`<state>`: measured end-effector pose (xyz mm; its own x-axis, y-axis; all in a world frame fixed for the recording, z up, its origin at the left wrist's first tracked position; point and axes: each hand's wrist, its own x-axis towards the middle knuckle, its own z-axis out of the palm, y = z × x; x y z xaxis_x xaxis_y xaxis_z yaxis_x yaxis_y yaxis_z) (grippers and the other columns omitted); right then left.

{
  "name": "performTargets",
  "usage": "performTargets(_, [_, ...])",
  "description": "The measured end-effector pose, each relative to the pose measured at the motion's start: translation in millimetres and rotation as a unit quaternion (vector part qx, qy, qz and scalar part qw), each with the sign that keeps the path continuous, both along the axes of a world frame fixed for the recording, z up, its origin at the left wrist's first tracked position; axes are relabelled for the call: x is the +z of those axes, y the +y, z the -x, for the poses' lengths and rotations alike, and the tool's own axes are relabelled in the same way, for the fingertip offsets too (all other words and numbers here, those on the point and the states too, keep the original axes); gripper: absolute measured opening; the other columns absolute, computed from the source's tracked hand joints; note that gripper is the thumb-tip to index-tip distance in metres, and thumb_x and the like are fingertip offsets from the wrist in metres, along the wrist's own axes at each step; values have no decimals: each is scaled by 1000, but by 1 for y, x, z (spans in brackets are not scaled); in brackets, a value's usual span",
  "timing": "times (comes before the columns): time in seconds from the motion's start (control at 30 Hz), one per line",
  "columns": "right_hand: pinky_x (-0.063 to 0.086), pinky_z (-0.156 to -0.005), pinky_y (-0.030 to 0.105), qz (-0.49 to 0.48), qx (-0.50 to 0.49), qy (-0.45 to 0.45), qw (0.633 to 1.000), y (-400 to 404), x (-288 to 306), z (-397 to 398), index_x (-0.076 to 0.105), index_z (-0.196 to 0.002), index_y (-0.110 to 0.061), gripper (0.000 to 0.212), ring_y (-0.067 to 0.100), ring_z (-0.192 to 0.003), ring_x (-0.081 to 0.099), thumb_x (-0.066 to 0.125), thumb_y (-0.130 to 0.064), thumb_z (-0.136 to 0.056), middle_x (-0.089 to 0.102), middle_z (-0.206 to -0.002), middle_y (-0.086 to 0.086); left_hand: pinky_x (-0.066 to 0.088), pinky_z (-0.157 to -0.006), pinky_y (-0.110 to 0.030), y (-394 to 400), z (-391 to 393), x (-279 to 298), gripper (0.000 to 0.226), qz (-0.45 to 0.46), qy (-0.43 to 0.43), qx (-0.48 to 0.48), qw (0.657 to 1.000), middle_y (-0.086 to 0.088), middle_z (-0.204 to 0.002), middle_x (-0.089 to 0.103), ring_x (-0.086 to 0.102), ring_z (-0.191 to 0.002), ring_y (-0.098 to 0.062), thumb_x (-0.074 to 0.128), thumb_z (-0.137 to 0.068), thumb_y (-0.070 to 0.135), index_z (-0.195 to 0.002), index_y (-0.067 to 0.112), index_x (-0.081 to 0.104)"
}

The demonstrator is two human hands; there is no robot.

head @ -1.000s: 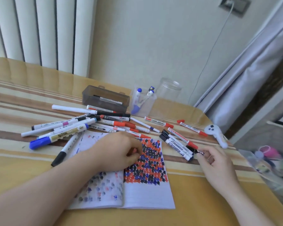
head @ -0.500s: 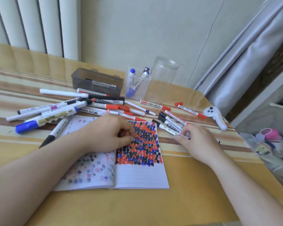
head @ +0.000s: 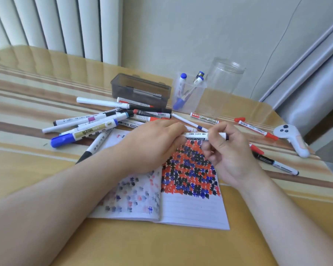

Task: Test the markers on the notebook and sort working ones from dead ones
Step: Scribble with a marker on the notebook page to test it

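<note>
An open notebook (head: 190, 210) lies on the table, its right page covered in red, blue and black marks. Above that page both hands hold one white marker (head: 197, 136) level. My right hand (head: 231, 156) grips its right part with curled fingers. My left hand (head: 152, 144) grips its left end, which is hidden under the fingers. A pile of loose markers (head: 96, 123) lies behind the notebook at the left. More markers (head: 258, 129) lie at the right.
A dark plastic box (head: 140, 89) stands at the back. Beside it a clear cup (head: 188, 93) holds blue-capped markers, next to a clear jar (head: 225, 77). A white controller (head: 290, 139) lies near the table's right edge. A curtain hangs at the right.
My right hand picked a white marker from the group at the right and brought it over the notebook. My left hand rose from the page and took hold of its left end.
</note>
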<state>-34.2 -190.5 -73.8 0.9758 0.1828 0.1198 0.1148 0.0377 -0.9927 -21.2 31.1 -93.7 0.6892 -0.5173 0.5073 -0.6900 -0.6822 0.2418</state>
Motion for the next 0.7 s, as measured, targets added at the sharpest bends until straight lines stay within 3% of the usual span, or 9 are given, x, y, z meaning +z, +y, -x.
performTargets(0.1, [39, -49, 24, 53, 36, -13, 998, 15, -17, 4, 62, -78, -28, 33, 16, -54, 49, 83, -54, -76, 59, -61, 2, 43, -69, -35, -7, 6, -3, 26, 21, 27, -63, 997, 7, -89, 58, 50, -76, -15, 37, -109, 31, -109, 14, 56])
performTargets(0.23, [35, -48, 30, 44, 13, -41, 998, 13, -22, 11, 55, -82, -19, 45, 20, -54, 45, 76, -59, -83, 54, -60, 10, 51, -78, -32, -14, 9, 1, 16, 44, 132, -121, 983, 16, -99, 70, 62, -85, -5, 45, -110, 29, -119, 25, 58])
performTargets(0.33, [40, -51, 28, 40, 7, -50, 998, 8, -21, 16, 55, -82, -25, 25, 21, -54, 48, 72, -41, -90, 55, -58, 6, 53, -75, -34, -12, 5, 1, 20, 60, 139, -111, 982, 11, -94, 72, 65, -83, -6, 50, -107, 39, -122, 30, 60])
performTargets(0.4, [43, -53, 27, 44, -1, -50, 998, 10, -20, 18, 57, -83, -26, 16, 22, -56, 51, 68, -31, -93, 58, -61, 7, 48, -67, -26, -12, 5, 1, 23, 75, 139, -111, 981, 11, -86, 70, 62, -76, 1, 54, -106, 41, -125, 29, 58])
performTargets(0.5, [36, -47, 25, 23, -31, -32, 999, 6, -15, 17, 59, -77, -26, 14, 21, -51, 49, 65, -21, -89, 55, -61, 8, 39, -59, -26, -14, 9, 1, 32, 68, 169, -90, 979, 4, -68, 58, 54, -64, -7, 51, -104, 47, -127, 25, 43])
performTargets(0.6, [32, -46, 24, -10, -36, -5, 999, -18, 6, 16, 63, -77, -23, 13, 21, -50, 48, 60, -13, -84, 52, -59, 6, 46, -70, -37, -11, 11, -2, 29, 45, 214, -81, 972, 1, -79, 60, 53, -72, -13, 53, -102, 39, -125, 30, 37])
performTargets(0.7, [35, -45, 25, 41, 3, 23, 999, -48, 14, 29, 67, -78, -19, 11, 22, -54, 50, 62, -10, -81, 54, -64, 10, 47, -82, -34, -11, 9, -3, 25, -32, 181, -76, 980, 10, -96, 64, 52, -86, -6, 51, -99, 31, -123, 37, 56])
